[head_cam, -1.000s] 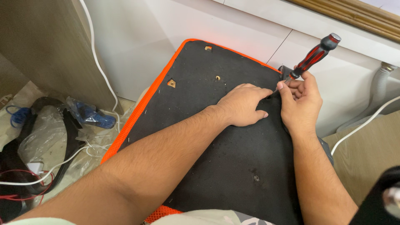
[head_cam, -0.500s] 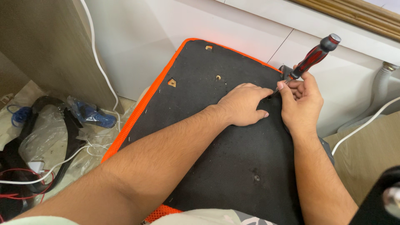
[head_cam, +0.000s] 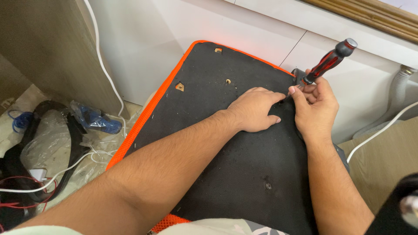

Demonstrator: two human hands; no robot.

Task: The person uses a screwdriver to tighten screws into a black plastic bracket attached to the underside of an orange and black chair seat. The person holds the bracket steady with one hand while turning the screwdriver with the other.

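My left hand [head_cam: 254, 109] lay flat on the black seat base [head_cam: 244, 165]; my right hand [head_cam: 315, 104] gripped the screwdriver [head_cam: 327, 65] at its far edge. Several screw holes [head_cam: 228, 81] stood empty, so fastening seemed unfinished.

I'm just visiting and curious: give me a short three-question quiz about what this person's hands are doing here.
1. True or false: the right hand grips a red-and-black screwdriver.
2. What does the left hand rest on?
A. a white cable
B. the black panel with orange edging
C. a plastic bag
3. Fill in: the screwdriver's tip points at the panel's ____ edge, as the camera sees it.

Key
1. True.
2. B: the palm lies flat on the black panel.
3. Right; the tip itself is hidden by fingers.
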